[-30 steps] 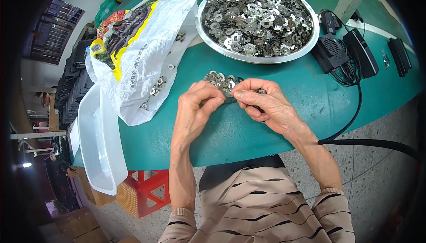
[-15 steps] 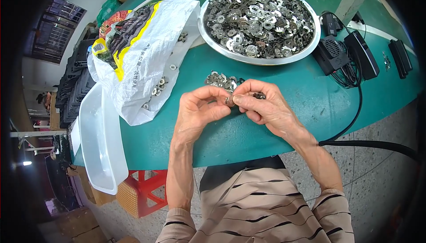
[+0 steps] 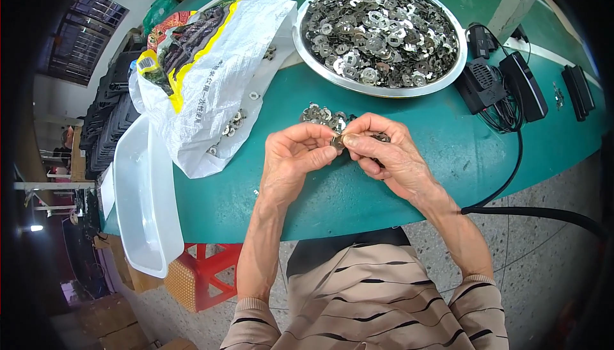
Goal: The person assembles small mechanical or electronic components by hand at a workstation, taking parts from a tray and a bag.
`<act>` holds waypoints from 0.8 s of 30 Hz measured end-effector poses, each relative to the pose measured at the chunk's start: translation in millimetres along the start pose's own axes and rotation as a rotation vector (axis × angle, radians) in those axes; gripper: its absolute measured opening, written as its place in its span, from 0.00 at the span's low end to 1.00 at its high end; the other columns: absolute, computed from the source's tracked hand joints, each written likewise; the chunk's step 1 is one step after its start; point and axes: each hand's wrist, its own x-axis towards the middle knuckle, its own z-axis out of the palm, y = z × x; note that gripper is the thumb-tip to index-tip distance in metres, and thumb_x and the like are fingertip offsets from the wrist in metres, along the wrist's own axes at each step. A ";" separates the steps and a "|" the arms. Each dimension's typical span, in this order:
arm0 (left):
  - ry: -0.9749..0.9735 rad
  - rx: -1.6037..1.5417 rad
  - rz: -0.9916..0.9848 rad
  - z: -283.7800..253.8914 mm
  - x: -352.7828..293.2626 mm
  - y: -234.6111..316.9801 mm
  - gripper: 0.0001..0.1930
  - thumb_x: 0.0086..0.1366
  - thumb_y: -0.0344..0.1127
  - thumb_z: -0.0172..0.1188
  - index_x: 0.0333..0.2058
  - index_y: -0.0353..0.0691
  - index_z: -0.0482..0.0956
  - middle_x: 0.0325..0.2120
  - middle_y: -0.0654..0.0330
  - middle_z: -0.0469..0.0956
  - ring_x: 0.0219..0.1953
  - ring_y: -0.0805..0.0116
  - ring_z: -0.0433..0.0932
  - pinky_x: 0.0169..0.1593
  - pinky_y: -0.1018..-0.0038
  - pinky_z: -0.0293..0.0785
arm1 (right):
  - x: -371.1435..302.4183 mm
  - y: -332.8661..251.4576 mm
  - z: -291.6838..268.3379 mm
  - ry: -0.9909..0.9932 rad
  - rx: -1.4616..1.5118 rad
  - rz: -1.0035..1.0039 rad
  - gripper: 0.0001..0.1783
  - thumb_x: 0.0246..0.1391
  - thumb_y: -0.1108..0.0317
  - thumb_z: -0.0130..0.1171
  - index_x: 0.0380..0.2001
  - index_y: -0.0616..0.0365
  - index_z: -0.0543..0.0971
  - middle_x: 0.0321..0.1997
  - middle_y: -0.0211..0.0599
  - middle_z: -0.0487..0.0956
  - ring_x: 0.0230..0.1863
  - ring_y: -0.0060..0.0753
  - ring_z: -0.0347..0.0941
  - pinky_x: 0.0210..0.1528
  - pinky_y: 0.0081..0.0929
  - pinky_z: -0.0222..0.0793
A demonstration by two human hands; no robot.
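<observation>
Silvery and small, a metal disc (image 3: pixel 336 143) is pinched above the green bench (image 3: pixel 358 203) by the fingertips of the left hand (image 3: pixel 291 158) and right hand (image 3: pixel 391 151). More discs (image 3: pixel 382 137) are held in the right palm, near a heaped bowl (image 3: pixel 378 92).

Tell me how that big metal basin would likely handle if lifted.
Probably heavy, since the basin is heaped with metal pieces. The loose-looking pieces could spill if it tips. The shiny, smooth-looking rim may feel slippery.

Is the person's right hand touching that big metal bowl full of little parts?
Apart. The head view shows a strip of green tabletop between the right hand and the rim of the metal bowl.
</observation>
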 end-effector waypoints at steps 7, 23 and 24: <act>0.118 0.149 0.151 11.3 -3.9 -1.0 0.10 0.53 0.20 0.62 0.36 0.30 0.77 0.29 0.61 0.76 0.30 0.78 0.73 0.32 0.84 0.69 | 1.6 1.9 -0.9 -0.010 -0.012 -0.028 0.09 0.50 0.68 0.60 0.33 0.60 0.76 0.23 0.28 0.70 0.16 0.09 0.55 0.14 0.11 0.41; 0.101 0.155 0.284 14.2 -7.0 -1.0 0.08 0.53 0.16 0.56 0.34 0.28 0.78 0.28 0.61 0.75 0.30 0.78 0.72 0.34 0.83 0.69 | 4.4 5.6 -2.6 -0.099 0.037 -0.035 0.08 0.51 0.68 0.60 0.33 0.59 0.76 0.23 0.29 0.70 0.15 0.09 0.54 0.13 0.10 0.40; 0.106 0.196 0.322 14.6 -7.6 -1.1 0.09 0.53 0.16 0.55 0.34 0.27 0.78 0.29 0.60 0.75 0.31 0.77 0.72 0.35 0.82 0.70 | 4.7 6.0 -2.8 -0.107 0.042 -0.024 0.08 0.51 0.67 0.60 0.33 0.59 0.75 0.22 0.29 0.70 0.15 0.09 0.54 0.13 0.10 0.40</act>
